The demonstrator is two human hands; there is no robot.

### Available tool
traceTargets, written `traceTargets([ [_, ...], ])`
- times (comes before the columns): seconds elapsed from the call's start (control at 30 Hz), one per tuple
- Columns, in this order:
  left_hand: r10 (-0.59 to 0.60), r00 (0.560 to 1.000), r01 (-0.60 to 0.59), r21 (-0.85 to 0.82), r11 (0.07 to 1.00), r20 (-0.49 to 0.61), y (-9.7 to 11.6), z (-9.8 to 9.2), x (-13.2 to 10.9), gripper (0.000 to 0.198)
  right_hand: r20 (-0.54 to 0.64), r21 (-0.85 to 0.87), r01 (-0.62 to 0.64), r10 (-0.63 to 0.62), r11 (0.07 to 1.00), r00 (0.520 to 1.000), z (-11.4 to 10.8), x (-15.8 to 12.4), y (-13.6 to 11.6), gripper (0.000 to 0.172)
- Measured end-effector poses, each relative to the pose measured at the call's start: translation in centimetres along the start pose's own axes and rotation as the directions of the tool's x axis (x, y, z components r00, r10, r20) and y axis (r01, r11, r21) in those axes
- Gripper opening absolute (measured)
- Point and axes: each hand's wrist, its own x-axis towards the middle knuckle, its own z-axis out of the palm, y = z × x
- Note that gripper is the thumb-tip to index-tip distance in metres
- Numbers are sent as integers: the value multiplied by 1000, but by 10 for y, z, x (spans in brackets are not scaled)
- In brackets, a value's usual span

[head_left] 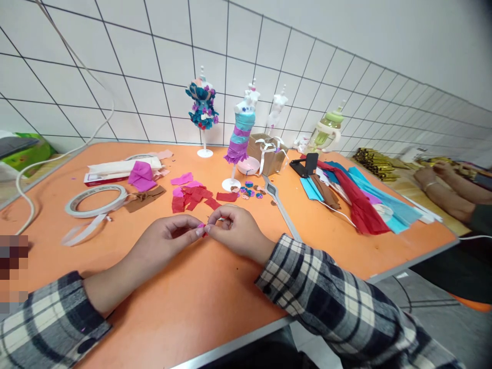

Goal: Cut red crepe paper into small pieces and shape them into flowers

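My left hand [169, 237] and my right hand [234, 231] meet over the orange table [184, 302], fingertips pinched together on a tiny pink and red scrap of crepe paper [203, 228]. Just beyond them lie cut red and pink crepe paper pieces [192, 196]. A small mannequin in a teal and purple paper dress [239, 136] stands behind these pieces. Another small mannequin in blue ruffles [202, 106] stands further back by the wall.
A roll of double-sided tape [96, 200] with a loose tail lies at the left. Scissors [277, 200] lie right of my hands. Folded red, blue and brown crepe sheets [357, 200] lie at right. Another person's hands [438, 177] work at the far right.
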Motion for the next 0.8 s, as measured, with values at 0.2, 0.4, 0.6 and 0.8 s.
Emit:
traceTargets([
  [0.2, -63, 996, 62, -29, 998, -62, 1, -1, 0, 43, 78, 102, -6, -2, 995, 997, -8, 4, 1, 22],
  [0.4, -158, 977, 134, -158, 978, -144, -4, -2, 0, 37, 89, -404, 133, -106, 905, 990, -27, 10, 6, 18],
  [0.6, -178, 972, 135, -258, 957, -152, -6, -3, 0, 37, 271, -785, 257, -60, 563, 961, -34, 4, 4, 35],
  [0.8, -135, 966, 80, -242, 967, -220, -10, -3, 1, 41, 232, -889, 161, 117, 428, 966, -40, -3, -7, 26],
])
